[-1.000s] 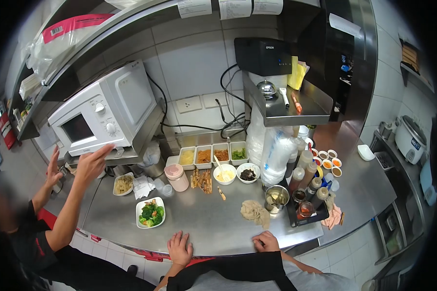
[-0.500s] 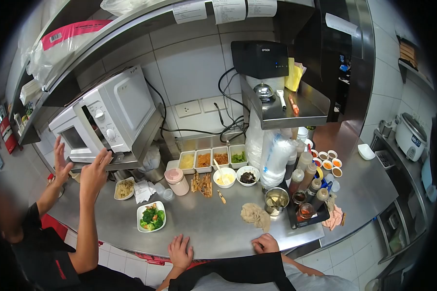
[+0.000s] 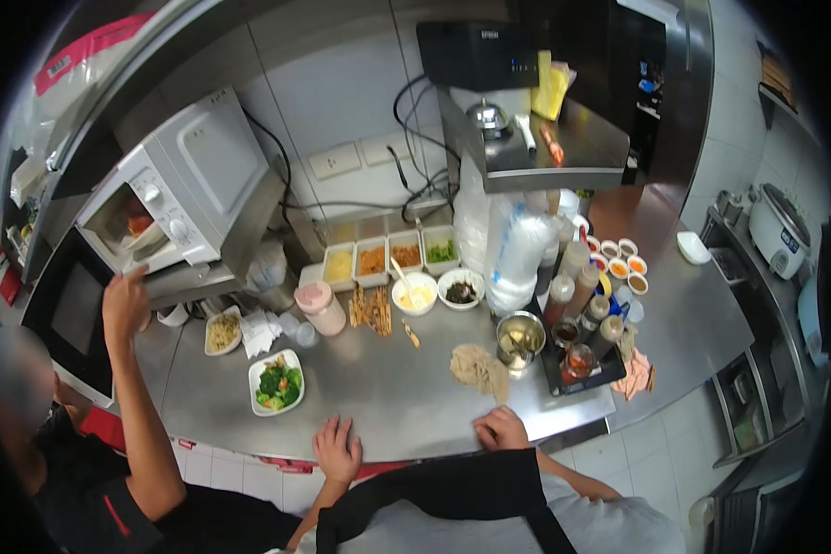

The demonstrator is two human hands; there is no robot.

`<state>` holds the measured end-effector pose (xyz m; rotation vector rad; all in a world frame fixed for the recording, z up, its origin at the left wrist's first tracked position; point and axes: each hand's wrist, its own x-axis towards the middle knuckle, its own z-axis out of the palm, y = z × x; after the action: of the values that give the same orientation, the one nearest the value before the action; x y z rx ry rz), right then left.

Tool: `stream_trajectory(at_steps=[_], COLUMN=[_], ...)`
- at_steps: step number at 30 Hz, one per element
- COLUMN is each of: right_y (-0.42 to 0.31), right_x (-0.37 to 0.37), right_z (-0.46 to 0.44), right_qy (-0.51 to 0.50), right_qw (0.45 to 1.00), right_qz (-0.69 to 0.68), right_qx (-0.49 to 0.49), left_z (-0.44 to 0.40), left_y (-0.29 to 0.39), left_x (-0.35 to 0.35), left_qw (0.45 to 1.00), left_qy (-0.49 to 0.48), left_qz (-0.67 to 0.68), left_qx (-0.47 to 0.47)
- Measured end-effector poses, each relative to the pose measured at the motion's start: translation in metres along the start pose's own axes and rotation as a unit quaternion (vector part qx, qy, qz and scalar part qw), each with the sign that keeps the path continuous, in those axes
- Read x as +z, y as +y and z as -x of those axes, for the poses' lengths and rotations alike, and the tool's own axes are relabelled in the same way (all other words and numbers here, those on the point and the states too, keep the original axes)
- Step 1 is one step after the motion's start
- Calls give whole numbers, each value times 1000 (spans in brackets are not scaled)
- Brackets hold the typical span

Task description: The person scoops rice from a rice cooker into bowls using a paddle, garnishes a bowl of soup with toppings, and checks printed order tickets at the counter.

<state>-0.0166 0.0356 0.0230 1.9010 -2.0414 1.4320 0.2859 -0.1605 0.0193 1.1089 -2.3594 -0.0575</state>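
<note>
My left hand [image 3: 338, 448] lies flat at the counter's front edge, fingers spread, holding nothing. Curled on the same edge, my right hand [image 3: 501, 428] is closed, with nothing visible in it. Just beyond it is a crumpled beige cloth [image 3: 478, 367], apart from the fingers. A metal pot [image 3: 521, 340] stands beside the cloth. Left of my left hand sits a white square bowl [image 3: 258, 399] of broccoli [image 3: 277, 384]. Farther back are a white bowl [image 3: 414, 306] with a spoon and a bowl of dark food [image 3: 461, 292].
At left, a co-worker's hand [image 3: 126, 295] is raised before an open microwave [image 3: 203, 175] with food inside. Topping trays [image 3: 371, 262] line the wall. A black caddy [image 3: 577, 380] of sauce bottles stands at right, below a metal shelf [image 3: 554, 175] holding a bell and a printer [image 3: 480, 57].
The microwave door has swung open, showing reddish food in a dish. The co-worker's raised hand has lowered and moved left. My camera view has shifted; both my hands remain on the counter edge.
</note>
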Motion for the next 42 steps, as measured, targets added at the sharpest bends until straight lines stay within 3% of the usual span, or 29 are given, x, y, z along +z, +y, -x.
stream_trajectory(at_steps=[20,23,26,28,30,32,34,39,42], right_y=[-13,-16,-21,-8,6,28,28,21,22], right_x=[4,7,29,56,83,108,125,148,139], right_z=[-11,-17,-63,-106,-145,-172,-186,-162,-151], right_qy=[20,-36,-60,-68,-66,-156,-170,-103,-74], right_qw=[1000,998,996,996,993,973,956,953,977], right_qz=[7,41,-52,-22,94,158,226,284,191], right_qx=[18,39,-27,-54,-5,61,80,-15,-52], left_z=[-5,-6,-8,-6,-5,-3,-1,12,33], left_y=[3,5,5,4,0,-4,-8,-21,-21], left_x=[-3,-4,-7,-6,-4,-7,-7,-6,-2], left_qw=[1000,1000,1000,1000,999,1000,999,1000,999], left_qy=[18,15,18,21,25,16,16,-16,-35], left_qz=[12,9,7,8,20,18,34,26,-23], left_qx=[-16,-18,-10,-14,-3,-8,-10,9,2])
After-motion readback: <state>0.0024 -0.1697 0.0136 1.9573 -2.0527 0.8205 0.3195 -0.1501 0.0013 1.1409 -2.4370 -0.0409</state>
